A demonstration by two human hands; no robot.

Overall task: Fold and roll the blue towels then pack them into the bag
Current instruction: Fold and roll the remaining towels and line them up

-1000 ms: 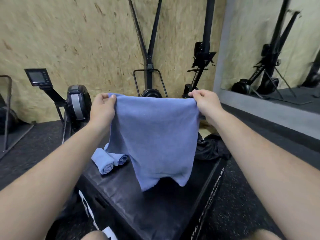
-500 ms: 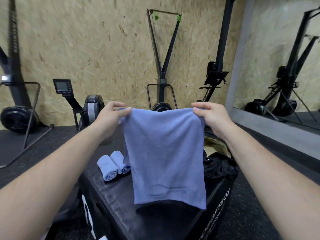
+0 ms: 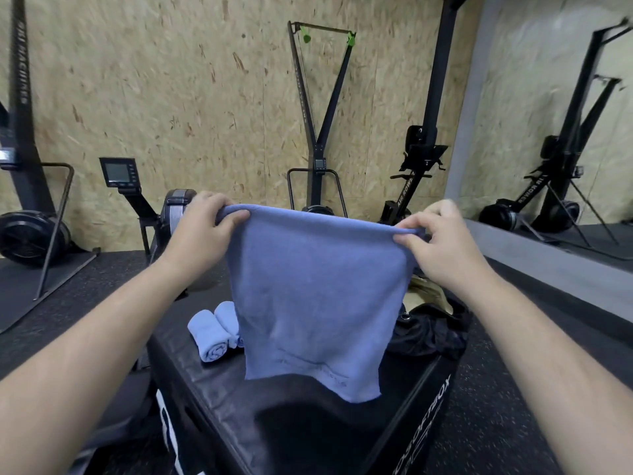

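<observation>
Blue towel (image 3: 318, 296) hangs spread between both grips, over black counter (image 3: 239, 409). Black bag (image 3: 430, 334) lies below right grip (image 3: 442, 245); two rolled towels (image 3: 210, 334) below left grip (image 3: 202, 231). Each grip pinches a top corner.

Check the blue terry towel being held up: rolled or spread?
Spread: the blue terry towel hangs flat, its top corners pinched by the left hand and right hand.

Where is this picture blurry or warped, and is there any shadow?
Head view: wide-angle bending bows the edges; the far-left machine post is smeared; the held towel, left hand and right hand look fairly sharp; a soft shadow falls on the black box beneath the towel.
</observation>
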